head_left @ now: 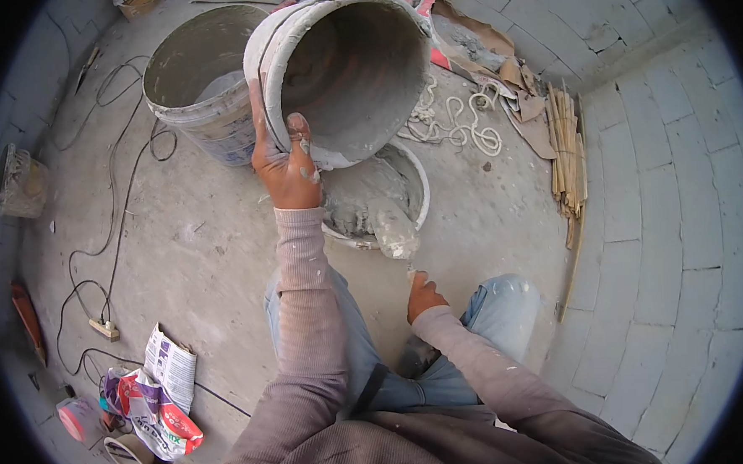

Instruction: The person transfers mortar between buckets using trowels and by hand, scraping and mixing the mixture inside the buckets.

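Note:
My left hand (291, 169) grips the rim of a mortar-smeared bucket (263, 61), thumb over the edge. The bucket is tipped on its side, its mouth facing me, above a smaller white tub (424, 197). Wet grey mortar (365, 190) lies in that tub. My right hand (425, 296) is closed round the handle of a trowel (395, 229), whose mortar-coated blade rests over the tub's near rim. Part of the tub is hidden behind the tilted bucket and my left hand.
A large bucket (215, 127) stands behind on the left. Rope (471, 126), a torn bag (462, 38) and a bundle of wooden strips (565, 155) lie right, along the block wall (639, 201). A cable (119, 220) and crumpled bags (158, 403) lie on the left floor.

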A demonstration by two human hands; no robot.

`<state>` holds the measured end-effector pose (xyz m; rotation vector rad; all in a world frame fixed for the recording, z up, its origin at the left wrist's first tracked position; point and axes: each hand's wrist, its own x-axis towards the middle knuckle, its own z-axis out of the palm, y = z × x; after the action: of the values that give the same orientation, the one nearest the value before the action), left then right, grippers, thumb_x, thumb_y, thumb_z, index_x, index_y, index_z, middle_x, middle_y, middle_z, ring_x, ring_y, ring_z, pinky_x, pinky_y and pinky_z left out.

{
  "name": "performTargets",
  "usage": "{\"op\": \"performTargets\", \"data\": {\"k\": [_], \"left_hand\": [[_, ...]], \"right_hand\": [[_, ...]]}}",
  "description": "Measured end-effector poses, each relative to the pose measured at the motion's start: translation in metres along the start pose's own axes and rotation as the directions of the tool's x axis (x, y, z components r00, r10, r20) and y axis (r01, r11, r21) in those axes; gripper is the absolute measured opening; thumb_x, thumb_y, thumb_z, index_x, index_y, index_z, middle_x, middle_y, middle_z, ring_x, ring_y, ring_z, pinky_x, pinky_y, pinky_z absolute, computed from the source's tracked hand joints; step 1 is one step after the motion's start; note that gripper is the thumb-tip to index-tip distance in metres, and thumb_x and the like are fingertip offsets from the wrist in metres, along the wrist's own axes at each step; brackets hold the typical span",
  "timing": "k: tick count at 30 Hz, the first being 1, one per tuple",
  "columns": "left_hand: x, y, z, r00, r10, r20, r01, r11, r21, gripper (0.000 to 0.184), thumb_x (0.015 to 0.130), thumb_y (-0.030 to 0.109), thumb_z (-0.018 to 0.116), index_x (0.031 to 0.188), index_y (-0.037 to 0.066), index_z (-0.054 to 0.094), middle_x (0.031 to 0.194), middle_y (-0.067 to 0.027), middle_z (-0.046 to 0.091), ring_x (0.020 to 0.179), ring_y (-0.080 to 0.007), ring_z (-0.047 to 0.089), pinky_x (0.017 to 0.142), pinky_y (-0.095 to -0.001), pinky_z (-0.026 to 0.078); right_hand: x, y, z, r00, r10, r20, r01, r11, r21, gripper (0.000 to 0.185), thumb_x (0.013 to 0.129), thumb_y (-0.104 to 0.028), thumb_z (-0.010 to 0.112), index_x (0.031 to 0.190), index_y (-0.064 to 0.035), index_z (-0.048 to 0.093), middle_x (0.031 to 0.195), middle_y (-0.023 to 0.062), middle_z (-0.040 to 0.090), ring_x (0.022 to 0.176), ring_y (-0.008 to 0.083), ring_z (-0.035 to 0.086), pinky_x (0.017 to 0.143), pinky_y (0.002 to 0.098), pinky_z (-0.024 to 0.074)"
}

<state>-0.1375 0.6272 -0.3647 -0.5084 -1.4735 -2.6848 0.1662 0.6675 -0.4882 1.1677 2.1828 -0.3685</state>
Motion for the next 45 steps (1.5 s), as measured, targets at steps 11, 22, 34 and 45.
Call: {"op": "performTargets", "data": {"k": [11, 22, 34, 45], "left_hand": [[0.000, -0.007, 0.004, 1.000, 0.023, 0.000, -0.023, 1.000, -0.017, 0.045, 0.095, 0.002, 0.061, 0.139, -0.001, 0.050, 0.093, 0.0032, 0.054, 0.084, -0.0036, 0.049, 0.080, -0.0187, 0.042], [-0.001, 0.010, 0.014, 0.999, 0.039, -0.023, -0.039, 0.999, 0.024, 0.049, 0.095, 0.002, 0.061, 0.142, -0.001, 0.047, 0.096, 0.0028, 0.055, 0.085, -0.0039, 0.048, 0.081, -0.0186, 0.041], [-0.007, 0.021, 0.010, 1.000, -0.007, -0.008, 0.007, 1.000, 0.007, 0.039, 0.097, 0.008, 0.062, 0.134, -0.001, 0.053, 0.087, 0.0044, 0.052, 0.079, -0.0037, 0.045, 0.074, -0.0189, 0.039], [-0.001, 0.006, 0.004, 0.994, -0.016, -0.109, 0.001, 0.990, -0.138, 0.016, 0.095, 0.016, 0.067, 0.102, 0.005, 0.058, 0.085, 0.0048, 0.053, 0.079, -0.0041, 0.048, 0.075, -0.0200, 0.039]], "right_hand": [[-0.048, 0.015, -0.008, 0.999, -0.005, 0.054, 0.009, 0.998, -0.070, 0.029, 0.098, -0.014, 0.042, 0.125, -0.0055, 0.032, 0.111, 0.0302, 0.057, 0.100, 0.0455, 0.065, 0.086, 0.0507, 0.0537], [-0.106, 0.038, -0.042, 0.988, -0.085, 0.130, 0.102, 0.986, -0.129, 0.044, 0.090, -0.015, 0.056, 0.121, 0.0041, 0.033, 0.103, 0.0339, 0.059, 0.094, 0.0483, 0.065, 0.082, 0.0540, 0.0520], [-0.014, 0.054, -0.059, 0.973, -0.140, 0.182, -0.213, -0.255, 0.943, 0.030, 0.094, -0.027, 0.057, 0.092, 0.0028, 0.060, 0.069, 0.0104, 0.058, 0.039, 0.0228, 0.050, 0.037, 0.0390, 0.0416], [-0.080, 0.066, -0.040, 0.930, -0.062, 0.361, -0.334, 0.263, 0.905, 0.044, 0.096, -0.043, 0.057, 0.082, -0.0013, 0.060, 0.058, 0.0091, 0.056, 0.040, 0.0206, 0.050, 0.038, 0.0348, 0.0410]]}}
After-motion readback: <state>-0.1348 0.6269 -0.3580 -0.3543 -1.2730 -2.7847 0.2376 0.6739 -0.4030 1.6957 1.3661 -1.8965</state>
